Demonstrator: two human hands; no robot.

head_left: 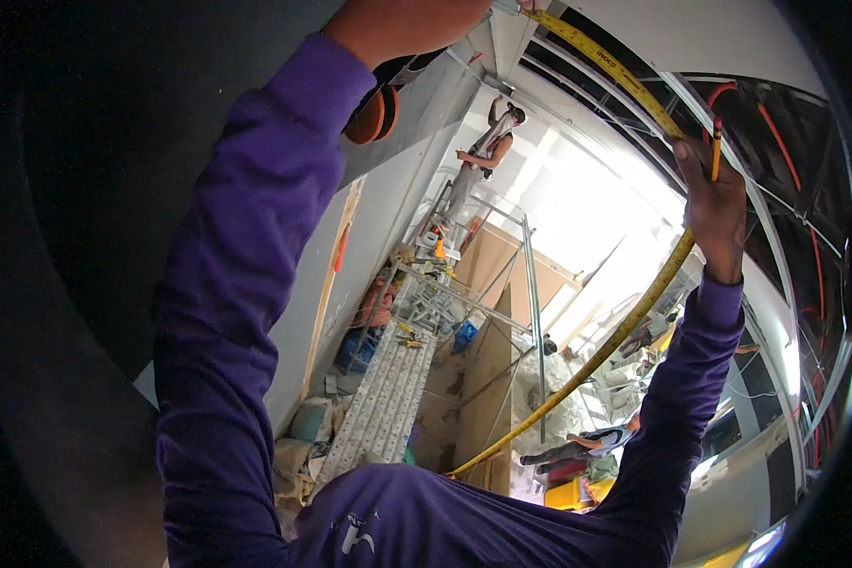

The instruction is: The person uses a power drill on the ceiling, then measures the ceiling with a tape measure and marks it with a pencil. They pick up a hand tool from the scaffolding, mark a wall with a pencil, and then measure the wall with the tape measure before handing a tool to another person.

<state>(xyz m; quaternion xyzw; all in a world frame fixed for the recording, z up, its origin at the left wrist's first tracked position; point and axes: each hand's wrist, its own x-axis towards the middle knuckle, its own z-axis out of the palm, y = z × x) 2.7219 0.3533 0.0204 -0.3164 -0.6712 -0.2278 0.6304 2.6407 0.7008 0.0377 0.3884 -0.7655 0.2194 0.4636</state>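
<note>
My right hand (715,204), raised at the upper right, is closed on the yellow blade of a tape measure (631,317). A pencil (717,142) sticks up from between its fingers. The blade bows down from this hand toward my lap, where its lower end is hidden, and also runs up to the ceiling edge. My left hand (407,24) reaches to the top of the view, close to the blade's upper end. Its fingers are mostly cut off by the frame, so their grip does not show.
A perforated metal plank (379,407) extends ahead below me, with tools and metal pieces on it. Scaffold tubes (530,312) stand beside it. One person (483,156) works at the far wall; another person (587,445) is lower right. Ceiling framing (767,180) hangs overhead.
</note>
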